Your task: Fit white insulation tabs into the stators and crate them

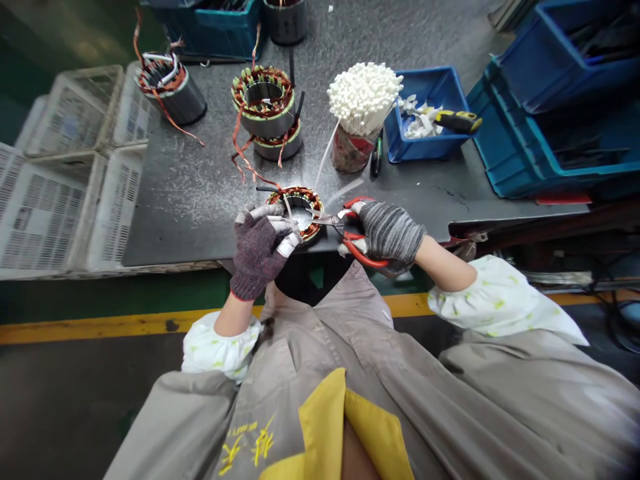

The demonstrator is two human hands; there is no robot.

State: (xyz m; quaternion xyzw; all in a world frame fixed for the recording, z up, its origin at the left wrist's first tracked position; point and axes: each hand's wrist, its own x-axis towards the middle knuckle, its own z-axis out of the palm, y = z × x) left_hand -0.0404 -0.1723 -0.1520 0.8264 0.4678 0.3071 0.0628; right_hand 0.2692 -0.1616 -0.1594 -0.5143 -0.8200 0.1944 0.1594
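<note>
A motor stator (316,230) with copper windings lies near the table's front edge. My left hand (260,247), in a dark knitted glove with white-wrapped fingertips, rests at the stator's left side. Its fingers are closed around the lower end of a thin white strip (288,205). In my right hand (393,233), in a grey striped glove, are red-handled scissors (357,250). Their blades point left over the stator's right rim, slightly apart. Part of the stator is hidden behind my left fingers.
Behind stand two stacked stators (267,119) and another stator (183,100) with white sleeves. A can (350,150) holds many white sticks. To its right, a blue bin (425,147) contains white scraps and a yellow-black tool (457,122). White crates (47,207) flank the table's left.
</note>
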